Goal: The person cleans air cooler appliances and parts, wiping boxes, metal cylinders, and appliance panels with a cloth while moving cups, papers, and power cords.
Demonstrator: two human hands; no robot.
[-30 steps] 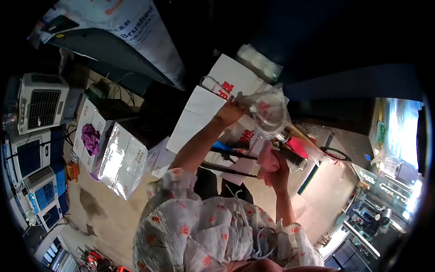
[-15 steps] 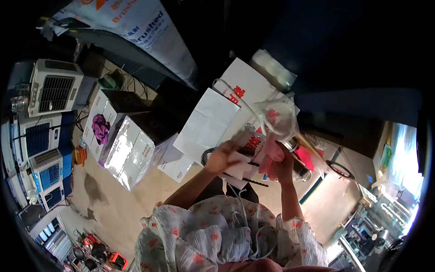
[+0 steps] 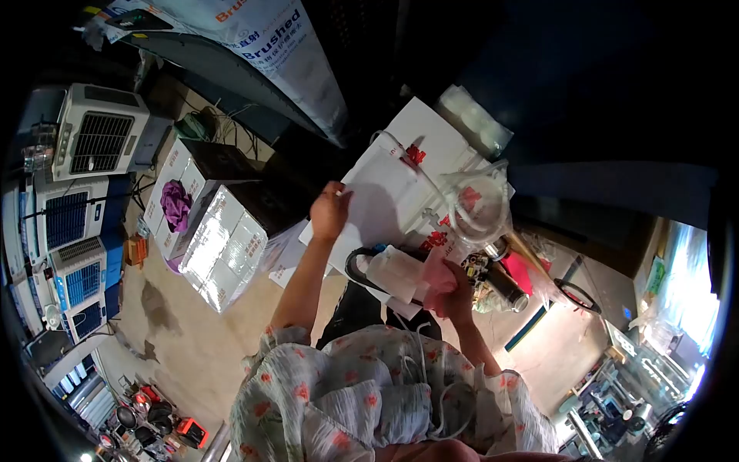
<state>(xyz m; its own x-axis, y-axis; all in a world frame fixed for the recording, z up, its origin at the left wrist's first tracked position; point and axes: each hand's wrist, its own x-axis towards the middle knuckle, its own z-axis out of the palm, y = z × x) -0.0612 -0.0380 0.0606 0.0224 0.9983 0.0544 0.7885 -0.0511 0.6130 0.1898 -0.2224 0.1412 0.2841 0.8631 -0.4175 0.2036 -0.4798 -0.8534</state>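
My right hand (image 3: 457, 291) grips a crumpled pink cloth (image 3: 439, 279), which looks thin, perhaps plastic. A whitish translucent piece (image 3: 394, 272) lies against the cloth, over a dark looped object (image 3: 356, 266). At the left edge of a white sheet (image 3: 368, 202), my left hand (image 3: 331, 212) is closed with fingers pinched. A small pale bit shows at those fingertips, too small to name. Under the sheet is a white carton (image 3: 439, 142) with red print. A coil of white tubing (image 3: 466, 212) in clear plastic rests on the carton.
Beside my right hand lie a dark metallic cylinder (image 3: 508, 289) and a red item (image 3: 525, 271). White cartons (image 3: 227, 242) stand on the floor to the left, one with a purple cloth (image 3: 175, 206) on it. Stacked air coolers (image 3: 100, 142) line the far left.
My left hand has moved up and left from the pale pieces to the white sheet's edge. My right hand has lowered slightly leftward, still gripping the pink cloth.
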